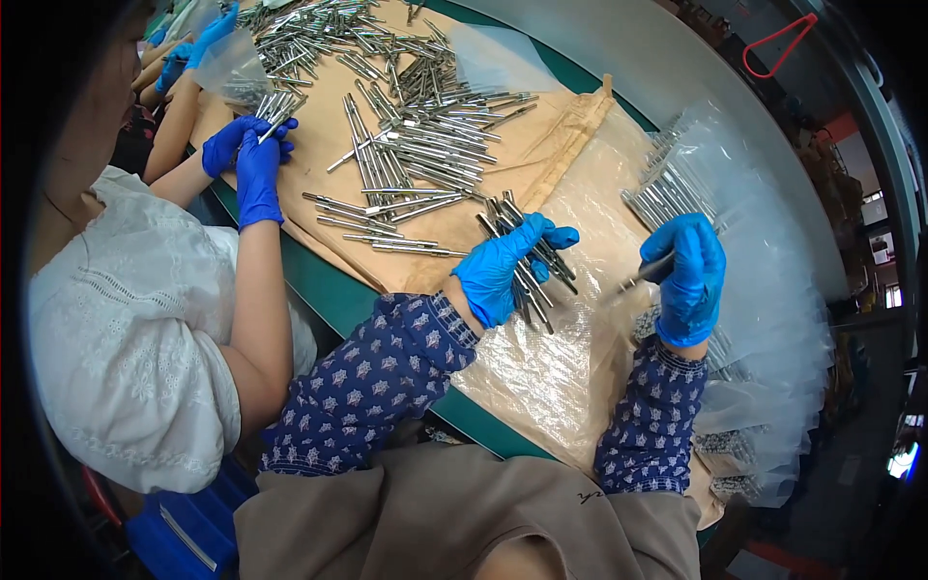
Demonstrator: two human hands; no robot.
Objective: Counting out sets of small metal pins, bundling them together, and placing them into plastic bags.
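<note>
My left hand (505,271), in a blue glove, is closed around a bundle of slim metal rods (536,304) whose ends stick out on both sides of the fist. To the right, my gloved right hand (690,280) pinches one metal rod (653,272), its free end blurred and pointing left. Both hands are above a shiny plastic sheet (527,387). Just beyond my left hand, loose rods (425,159) lie heaped on brown paper (319,126). Beside my right hand, clear plastic bags (764,232) hold rows of similar rods (667,198).
At my left a person in a white top (145,338) holds several rods (275,114) in gloved hands (258,179). Other gloved hands (208,39) are farther off. A green table edge (329,261) runs along the near side; a raised pale rim (619,63) curves behind.
</note>
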